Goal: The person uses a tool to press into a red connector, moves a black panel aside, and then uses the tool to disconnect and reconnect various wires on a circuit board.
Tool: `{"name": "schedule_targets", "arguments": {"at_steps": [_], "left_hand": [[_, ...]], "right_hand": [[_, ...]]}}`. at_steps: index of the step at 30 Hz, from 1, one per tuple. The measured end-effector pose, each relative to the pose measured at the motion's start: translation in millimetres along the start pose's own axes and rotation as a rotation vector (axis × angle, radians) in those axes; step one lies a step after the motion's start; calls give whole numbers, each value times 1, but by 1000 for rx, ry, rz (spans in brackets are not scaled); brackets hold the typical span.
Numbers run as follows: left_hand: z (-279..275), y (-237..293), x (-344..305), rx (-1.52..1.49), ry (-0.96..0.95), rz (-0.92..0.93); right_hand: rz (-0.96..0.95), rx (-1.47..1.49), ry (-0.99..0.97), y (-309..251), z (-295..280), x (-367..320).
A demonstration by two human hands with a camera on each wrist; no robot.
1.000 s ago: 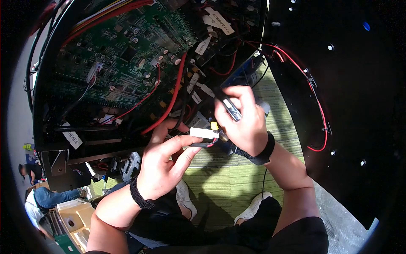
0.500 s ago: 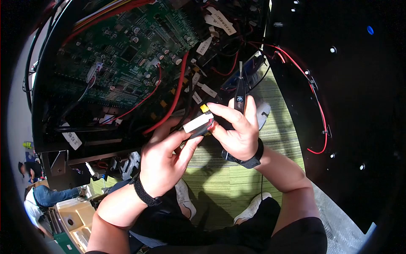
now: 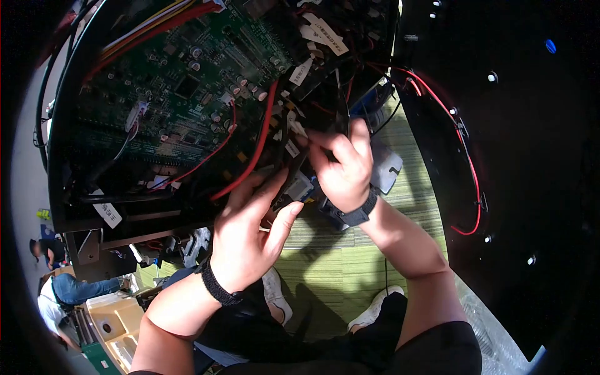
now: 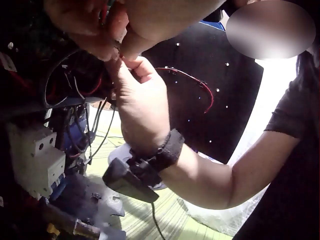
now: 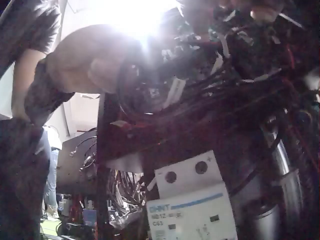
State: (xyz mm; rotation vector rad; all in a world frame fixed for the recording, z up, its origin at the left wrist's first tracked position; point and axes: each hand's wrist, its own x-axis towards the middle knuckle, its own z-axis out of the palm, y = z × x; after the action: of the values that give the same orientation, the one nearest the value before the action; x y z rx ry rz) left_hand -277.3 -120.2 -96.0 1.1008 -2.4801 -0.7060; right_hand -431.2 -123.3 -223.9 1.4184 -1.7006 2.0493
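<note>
In the head view, the left hand (image 3: 247, 240) reaches its fairly straight fingers to dark cables below the circuit board (image 3: 194, 94), its thumb standing apart. To its right, the right hand (image 3: 344, 172) grips a black screwdriver (image 3: 342, 115), shaft upward. The right index finger extends to white-labelled cables (image 3: 292, 149); whether it pinches one cannot be told. In the left wrist view the right hand (image 4: 145, 102) meets the blurred left hand (image 4: 85, 32) at the top; their contact is partly hidden. A blurred hand (image 5: 95, 60) shows in the right wrist view.
A black panel (image 3: 525, 150) with a red cable (image 3: 476, 169) stands at right. A thick red cable (image 3: 259, 140) crosses the open cabinet. A white breaker (image 5: 192, 200) sits low in the right wrist view. Green flooring (image 3: 325, 262) lies below; a person (image 3: 75, 290) is at far left.
The yellow connector and its white label have left the space between the hands. The right hand has moved up and left towards the cable bundle; the left thumb has parted from its fingers.
</note>
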Motion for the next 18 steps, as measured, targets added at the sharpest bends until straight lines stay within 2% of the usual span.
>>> {"name": "schedule_targets", "arguments": {"at_steps": [5,7,10,16,18], "left_hand": [[-1,-7,0,27,6,61],[-2,-10,0,145,34,164],[-3,-13,1,202,34,191],[-1,-15,-4,112,-24,52],[-2,-15,-3,134,-11,77]], "right_hand": [[43,67,21,7,14,7],[75,77,15,9,18,7],[32,37,-14,12,18,8],[-31,-16,-66,11,16,14],[-3,-6,-64,8,15,13]]}}
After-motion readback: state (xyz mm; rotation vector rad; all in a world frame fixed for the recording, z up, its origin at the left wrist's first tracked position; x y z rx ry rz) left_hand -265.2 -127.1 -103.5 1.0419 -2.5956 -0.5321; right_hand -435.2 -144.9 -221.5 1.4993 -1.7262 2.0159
